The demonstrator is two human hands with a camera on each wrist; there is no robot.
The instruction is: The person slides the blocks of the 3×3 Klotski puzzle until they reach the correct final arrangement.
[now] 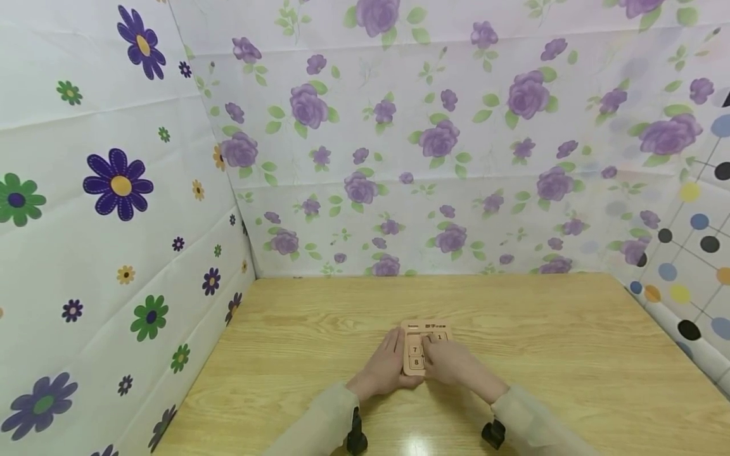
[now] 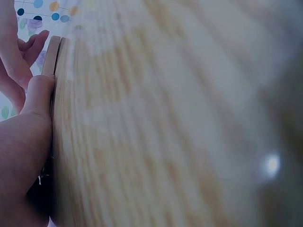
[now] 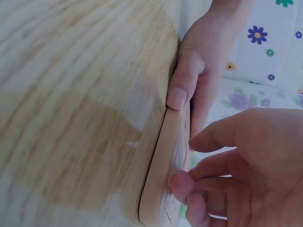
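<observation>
A wooden number sliding puzzle (image 1: 408, 369) lies flat on the table, with tiles marked 7, 8 and 1 showing. My left hand (image 1: 386, 368) holds its near left corner, the fingers along the left side. In the right wrist view the left thumb (image 3: 177, 98) presses against the near edge. Over the tiles is my right hand (image 1: 450, 361), its fingers loosely bent and fingertips (image 3: 181, 183) at the puzzle's face. The right thumb stands apart from those fingertips. Several tiles are hidden under the right hand.
The wood-grain table (image 1: 296, 329) extends around the puzzle on all sides. A flowered cloth (image 1: 353, 209) hangs behind it, with another patterned cloth (image 1: 85, 253) on the left and a dotted one (image 1: 701, 253) on the right.
</observation>
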